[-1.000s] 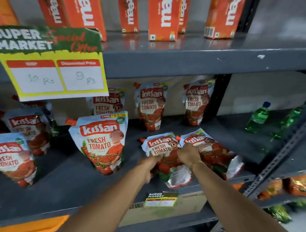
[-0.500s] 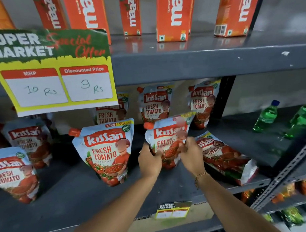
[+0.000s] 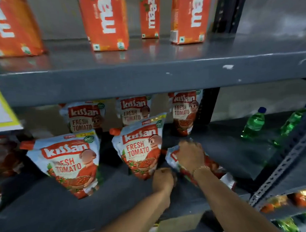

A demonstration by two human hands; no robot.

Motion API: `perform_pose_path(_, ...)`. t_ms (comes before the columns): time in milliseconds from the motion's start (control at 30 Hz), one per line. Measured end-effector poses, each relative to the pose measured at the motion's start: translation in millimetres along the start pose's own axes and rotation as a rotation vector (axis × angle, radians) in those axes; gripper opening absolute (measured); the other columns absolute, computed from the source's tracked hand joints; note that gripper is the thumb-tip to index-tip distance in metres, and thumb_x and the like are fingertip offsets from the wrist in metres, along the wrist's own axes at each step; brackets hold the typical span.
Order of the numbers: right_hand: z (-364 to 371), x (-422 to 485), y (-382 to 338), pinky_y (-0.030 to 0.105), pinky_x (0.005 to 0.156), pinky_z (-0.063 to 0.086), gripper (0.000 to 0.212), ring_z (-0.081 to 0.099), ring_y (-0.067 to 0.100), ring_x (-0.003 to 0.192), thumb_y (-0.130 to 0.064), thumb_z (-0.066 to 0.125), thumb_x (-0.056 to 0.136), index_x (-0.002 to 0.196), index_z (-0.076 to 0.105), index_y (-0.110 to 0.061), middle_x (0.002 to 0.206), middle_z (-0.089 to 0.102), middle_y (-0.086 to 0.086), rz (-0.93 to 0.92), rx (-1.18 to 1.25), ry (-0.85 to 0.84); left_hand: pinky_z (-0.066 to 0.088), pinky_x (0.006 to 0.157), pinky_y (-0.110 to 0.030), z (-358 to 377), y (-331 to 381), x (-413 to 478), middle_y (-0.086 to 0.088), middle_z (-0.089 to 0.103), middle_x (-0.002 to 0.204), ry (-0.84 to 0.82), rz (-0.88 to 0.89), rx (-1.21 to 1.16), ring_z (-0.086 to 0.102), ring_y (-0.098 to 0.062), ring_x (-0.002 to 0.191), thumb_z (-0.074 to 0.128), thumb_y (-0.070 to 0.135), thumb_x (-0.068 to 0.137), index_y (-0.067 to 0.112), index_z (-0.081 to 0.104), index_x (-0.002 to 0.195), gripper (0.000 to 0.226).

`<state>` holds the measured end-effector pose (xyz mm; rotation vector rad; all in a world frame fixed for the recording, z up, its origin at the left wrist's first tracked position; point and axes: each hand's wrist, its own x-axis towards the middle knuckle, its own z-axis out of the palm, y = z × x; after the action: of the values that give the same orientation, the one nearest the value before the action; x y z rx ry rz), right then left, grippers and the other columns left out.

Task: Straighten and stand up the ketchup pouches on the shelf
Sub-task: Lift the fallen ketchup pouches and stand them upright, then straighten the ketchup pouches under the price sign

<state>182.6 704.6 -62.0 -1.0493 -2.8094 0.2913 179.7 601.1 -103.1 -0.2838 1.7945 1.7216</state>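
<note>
On the grey middle shelf (image 3: 48, 211), the right hand (image 3: 190, 156) lies over a fallen Kissan ketchup pouch (image 3: 213, 167), fingers curled on its top edge, gripping it while it lies tilted toward the shelf front. The left hand (image 3: 163, 179) is closed in a loose fist at that pouch's left side (whether it pinches the edge, I cannot tell). Just left, a second pouch (image 3: 141, 151) stands upright; another upright pouch (image 3: 69, 164) stands further left.
</note>
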Motion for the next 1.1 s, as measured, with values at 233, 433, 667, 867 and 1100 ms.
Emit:
perform_pose_path(233,-16,15,65,0.046,0.099,0.046,0.044,0.05,0.036,0.117,-0.026,0.043,0.086,0.125,0.049,-0.006,0.131,0.051,0.018,0.24,0.288,-0.367,0.047,0.055,-0.027,44,11,10,-0.016,0.063,0.112,-0.047,-0.161,-0.19,0.059,-0.023,0.088,0.063,0.005,0.085,0.007,0.057,0.113,0.029)
perform_pose_path(433,-32,11,75,0.039,0.086,0.049,0.029,0.055,0.028,0.1,-0.012,0.045,0.087,0.115,0.05,-0.003,0.118,0.051,0.016,0.232,0.592,-0.073,0.041,0.056,-0.025,62,39,-8,-0.01,0.064,0.078,0.046,0.125,-0.091,0.054,-0.017,0.063,0.063,0.001,0.084,0.009,0.06,0.071,0.015)
perform_pose_path(667,-29,-3,77,0.025,0.086,0.041,0.058,0.043,0.009,0.104,-0.011,0.041,0.094,0.144,0.017,-0.025,0.119,0.034,-0.003,-0.068,1.057,0.367,0.048,0.066,-0.008,61,51,-23,0.012,0.065,0.09,0.196,0.807,0.149,0.061,-0.001,0.086,0.06,0.015,0.088,0.02,0.058,0.098,0.011)
perform_pose_path(867,-8,-2,87,0.017,0.075,0.053,0.029,0.06,0.002,0.102,-0.029,0.038,0.097,0.125,0.043,-0.034,0.117,0.057,-0.007,-0.117,1.422,0.183,0.051,0.081,-0.025,44,30,-4,0.0,0.068,0.095,0.196,0.747,0.078,0.064,-0.018,0.097,0.064,0.02,0.086,0.018,0.058,0.095,0.012)
perform_pose_path(1100,-28,28,84,0.024,0.063,0.052,0.019,0.065,0.012,0.081,-0.014,0.042,0.096,0.099,0.061,-0.014,0.091,0.067,0.0,0.197,1.813,0.028,0.051,0.063,-0.01,53,61,-11,0.011,0.077,0.087,-0.029,0.727,-0.178,0.071,-0.001,0.085,0.06,0.034,0.088,0.022,0.067,0.095,0.016)
